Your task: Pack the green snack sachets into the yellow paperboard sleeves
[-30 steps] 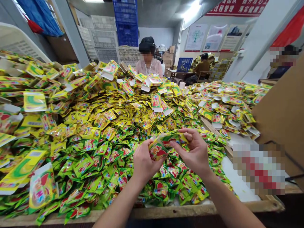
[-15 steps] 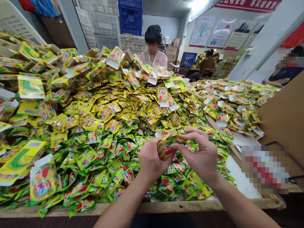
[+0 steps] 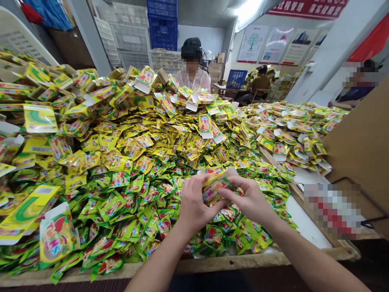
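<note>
A huge heap of small yellow-green foil sachets (image 3: 127,190) with red-and-white printing covers the wooden table. Some have white card tabs. My left hand (image 3: 202,202) and my right hand (image 3: 249,198) hover over the near part of the heap, pinching one printed sachet (image 3: 215,187) between them from both sides. The fingers hide part of it, and the image is slightly blurred. Larger flat yellow-green card packets (image 3: 39,117) lie toward the left.
The table's wooden front edge (image 3: 182,265) runs below my forearms. A cardboard sheet (image 3: 361,154) stands at the right, beside a pixelated object (image 3: 331,211). A co-worker (image 3: 192,77) sits beyond the heap, before stacked blue and white crates (image 3: 162,30). More people sit farther back.
The view has shifted slightly. My hands have drawn closer together around the sachet, which now looks more tightly gathered between them and sits a little farther right than a second ago.
</note>
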A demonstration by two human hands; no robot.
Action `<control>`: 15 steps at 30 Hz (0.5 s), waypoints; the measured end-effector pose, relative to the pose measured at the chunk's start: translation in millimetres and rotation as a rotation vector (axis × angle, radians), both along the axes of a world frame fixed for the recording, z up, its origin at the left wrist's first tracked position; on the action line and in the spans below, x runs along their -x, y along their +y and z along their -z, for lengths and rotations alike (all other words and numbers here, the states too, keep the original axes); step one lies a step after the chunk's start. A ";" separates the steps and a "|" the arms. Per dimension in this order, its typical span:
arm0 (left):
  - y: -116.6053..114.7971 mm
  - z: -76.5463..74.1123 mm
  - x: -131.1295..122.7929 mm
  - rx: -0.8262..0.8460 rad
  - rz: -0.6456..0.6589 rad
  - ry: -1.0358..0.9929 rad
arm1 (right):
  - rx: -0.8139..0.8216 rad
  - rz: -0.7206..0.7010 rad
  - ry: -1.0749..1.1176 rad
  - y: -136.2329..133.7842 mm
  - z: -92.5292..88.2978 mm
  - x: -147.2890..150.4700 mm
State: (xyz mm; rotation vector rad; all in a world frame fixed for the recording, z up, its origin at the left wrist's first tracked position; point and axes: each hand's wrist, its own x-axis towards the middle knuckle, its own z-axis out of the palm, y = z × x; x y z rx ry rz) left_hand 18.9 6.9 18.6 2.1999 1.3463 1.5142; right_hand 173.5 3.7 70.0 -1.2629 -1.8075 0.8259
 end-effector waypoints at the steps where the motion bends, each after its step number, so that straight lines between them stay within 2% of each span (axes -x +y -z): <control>1: 0.5 -1.7 0.9 0.073 0.046 -0.040 | 0.057 0.002 0.094 2.1 0.5 -2.3; 4: 0.9 -4.4 1.8 0.276 0.178 -0.141 | 0.177 -0.046 0.226 4.9 4.6 -8.4; 7: -1.5 -3.7 -1.8 0.355 0.234 -0.202 | 0.248 -0.074 0.334 0.3 16.3 -13.3; 8: -2.6 -3.2 -3.8 0.378 0.253 -0.220 | 0.249 -0.024 0.389 -2.5 21.9 -15.4; 12: -4.8 -0.5 -10.8 0.579 0.420 -0.223 | 0.093 0.348 0.509 -6.6 39.4 -34.0; 13: -4.1 0.4 -11.4 0.614 0.446 -0.196 | 0.103 0.364 0.479 -2.8 38.4 -42.7; 15: -1.0 2.2 -10.7 0.590 0.421 -0.142 | 0.204 0.297 0.327 13.0 24.2 -66.8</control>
